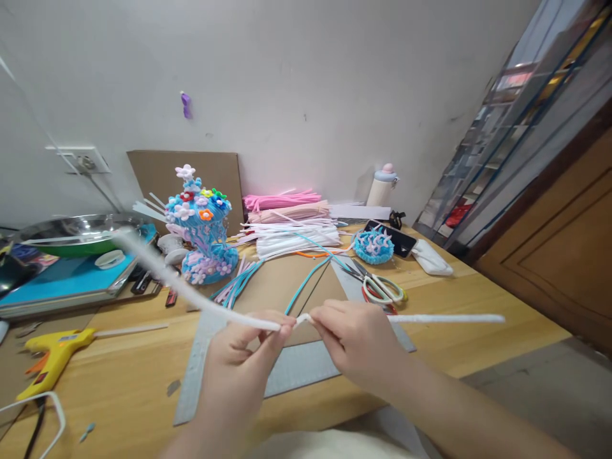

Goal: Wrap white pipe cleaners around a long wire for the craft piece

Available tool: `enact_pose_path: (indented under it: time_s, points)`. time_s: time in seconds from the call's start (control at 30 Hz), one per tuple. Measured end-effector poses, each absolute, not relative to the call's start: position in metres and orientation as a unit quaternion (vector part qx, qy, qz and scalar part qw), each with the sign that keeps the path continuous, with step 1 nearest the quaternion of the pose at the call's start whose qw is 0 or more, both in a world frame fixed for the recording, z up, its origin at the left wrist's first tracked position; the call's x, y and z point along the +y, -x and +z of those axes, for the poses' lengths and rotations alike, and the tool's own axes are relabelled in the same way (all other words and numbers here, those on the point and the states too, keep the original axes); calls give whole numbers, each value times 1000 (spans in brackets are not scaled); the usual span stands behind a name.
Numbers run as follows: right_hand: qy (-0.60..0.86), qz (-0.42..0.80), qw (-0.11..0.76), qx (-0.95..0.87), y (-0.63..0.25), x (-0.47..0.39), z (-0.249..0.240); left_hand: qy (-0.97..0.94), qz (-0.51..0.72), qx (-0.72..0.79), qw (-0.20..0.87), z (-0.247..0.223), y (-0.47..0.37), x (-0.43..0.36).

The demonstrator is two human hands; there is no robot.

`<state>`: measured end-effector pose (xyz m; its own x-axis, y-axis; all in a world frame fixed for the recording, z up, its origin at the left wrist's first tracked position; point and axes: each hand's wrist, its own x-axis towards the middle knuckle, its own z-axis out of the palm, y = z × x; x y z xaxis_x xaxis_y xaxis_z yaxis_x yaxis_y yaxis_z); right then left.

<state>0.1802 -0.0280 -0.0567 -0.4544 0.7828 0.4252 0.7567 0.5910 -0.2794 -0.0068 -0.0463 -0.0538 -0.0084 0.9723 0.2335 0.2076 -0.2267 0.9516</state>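
- Pinching bent white stem (444,318): left hand (241,354), right hand (361,338) (each grip pressed together).
- Metal bowl (88,247), far left: contents unclear.
- Lidded bottle (379,192): contents hidden.

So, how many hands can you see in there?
2. The bare left hand is low down, left of the middle; the bare right hand is right of it. Both pinch white fuzzy stem above the wooden table. No hidden hands that I can tell.

- wall (296,83) is lit softly, kinda greyish
- white stem (191,296) is pretty smeared by blur at left
- door (549,255) gets stretched near the edge
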Motion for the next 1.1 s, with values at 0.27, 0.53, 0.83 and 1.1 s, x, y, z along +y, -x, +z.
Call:
enact_pose_path:
  time_s: [0.27,0.53,0.83,1.1]
  points:
    - [438,139,430,-777,-177,-28,-56,-351,533,427,641,-87,-12,-45]
    - [286,155,339,-883,-183,-36,-43,-319,435,396,743,-79,0,-10]
    - [281,-4,183,-942,-189,-35,-47,-562,408,462,552,-38,9,-18]
    - [436,-16,261,-861,-182,-32,-62,-620,496,453,406,-53,-2,-46]
